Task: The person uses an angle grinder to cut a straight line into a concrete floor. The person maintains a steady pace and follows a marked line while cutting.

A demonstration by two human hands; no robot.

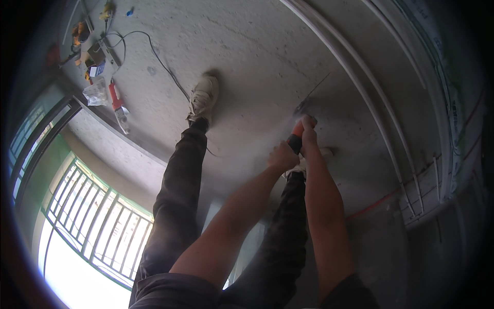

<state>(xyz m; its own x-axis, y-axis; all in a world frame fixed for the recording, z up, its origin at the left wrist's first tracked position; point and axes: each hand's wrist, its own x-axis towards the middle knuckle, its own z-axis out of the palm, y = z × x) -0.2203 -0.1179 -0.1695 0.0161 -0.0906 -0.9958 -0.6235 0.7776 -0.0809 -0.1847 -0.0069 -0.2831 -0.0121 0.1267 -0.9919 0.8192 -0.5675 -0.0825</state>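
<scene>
Both my hands grip an orange-and-black angle grinder (297, 135) held low over the grey concrete floor. My left hand (283, 156) is closed round the black rear part of its body. Further forward, my right hand (308, 135) wraps the orange front part. The grinder's dark head (301, 107) is at the floor, blurred by pale dust; its disc is hard to make out. From the head a thin dark cut line (320, 84) runs away to the upper right.
My shoes (204, 95) stand either side of the work. White pipes (355, 72) curve along the floor at right. A black cable (164, 64) trails near my left foot. At far left lie a red-handled power tool (117, 104), a plastic bag (95, 92) and other tools. A railing (98, 221) stands lower left.
</scene>
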